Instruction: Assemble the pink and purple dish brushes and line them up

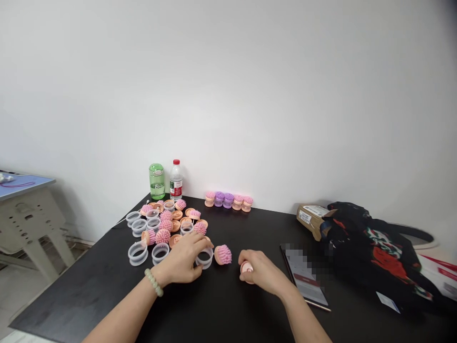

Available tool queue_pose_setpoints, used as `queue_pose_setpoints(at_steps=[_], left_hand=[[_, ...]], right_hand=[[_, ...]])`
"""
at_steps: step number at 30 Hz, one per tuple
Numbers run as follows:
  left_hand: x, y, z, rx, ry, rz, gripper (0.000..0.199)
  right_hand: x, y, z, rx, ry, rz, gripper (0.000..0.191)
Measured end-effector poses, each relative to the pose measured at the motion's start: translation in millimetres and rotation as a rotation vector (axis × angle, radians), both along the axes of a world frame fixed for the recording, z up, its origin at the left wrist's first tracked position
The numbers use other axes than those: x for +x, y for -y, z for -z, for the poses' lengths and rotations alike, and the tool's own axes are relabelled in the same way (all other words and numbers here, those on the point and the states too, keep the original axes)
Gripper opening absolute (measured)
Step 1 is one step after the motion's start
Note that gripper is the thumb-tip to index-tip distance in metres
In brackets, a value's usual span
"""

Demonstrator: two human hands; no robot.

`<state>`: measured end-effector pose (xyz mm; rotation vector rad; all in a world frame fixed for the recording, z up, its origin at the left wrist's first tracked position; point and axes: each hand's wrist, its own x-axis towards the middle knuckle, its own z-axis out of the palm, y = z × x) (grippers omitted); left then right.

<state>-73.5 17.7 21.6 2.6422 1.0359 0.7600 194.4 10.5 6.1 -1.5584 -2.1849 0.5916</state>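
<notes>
My left hand (183, 257), with a beaded bracelet at the wrist, curves its thumb and fingers around a clear plastic ring (204, 258) on the black table. My right hand (262, 272) grips a round peach-coloured cap (246, 269), its hollow side facing up. Between the hands lies a pink bristle brush head (223, 255), tipped on its side. To the left spreads a group of more clear rings (137, 253), pink bristle heads (163, 236) and peach caps (176, 226).
Several assembled pink and purple scrubbers (228, 200) line up by the wall. A green bottle (157, 183) and a red-capped water bottle (176, 181) stand at the back left. On the right lie a tablet (307, 281), a cardboard box (310, 220) and a black patterned bag (374, 252).
</notes>
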Motion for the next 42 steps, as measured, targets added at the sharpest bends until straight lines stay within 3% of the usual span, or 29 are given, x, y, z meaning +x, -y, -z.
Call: queue_pose_setpoints(at_steps=[4,8,12,16,20,23,27,36,42], left_hand=[[-2,0,0.2,0.026,-0.168,0.047,0.056],[-7,-1,-1.8,0.047,-0.227,0.004,0.048],[-11,-3,-6.0,0.055,-0.206,-0.077,0.021],[-10,-7,-2.3,0.086,-0.124,-0.079,0.051],[-4,-6,6.6,0.112,-0.064,-0.016,0.082],[3,-2,10.1,0.150,-0.080,-0.052,0.089],[13,5,9.5,0.200,-0.213,-0.099,0.088],[31,15,21.8,0.223,-0.367,0.099,0.081],[24,-3,26.4,0.255,-0.431,0.001,0.053]], right_hand=[[-5,-4,2.8,0.066,-0.059,0.047,0.016],[-14,-4,8.7,0.106,-0.115,0.049,0.044],[-25,-2,16.0,0.101,-0.166,-0.049,0.065],[-40,2,26.0,0.084,-0.264,-0.121,0.075],[-57,2,38.1,0.009,-0.541,-0.176,0.082],[-63,-2,46.8,-0.038,-0.726,-0.219,0.080],[-57,-12,54.6,0.089,-0.727,-0.129,0.069],[-46,-28,60.9,0.086,-0.825,0.095,0.051],[-30,-54,59.4,0.160,-0.822,0.243,0.034]])
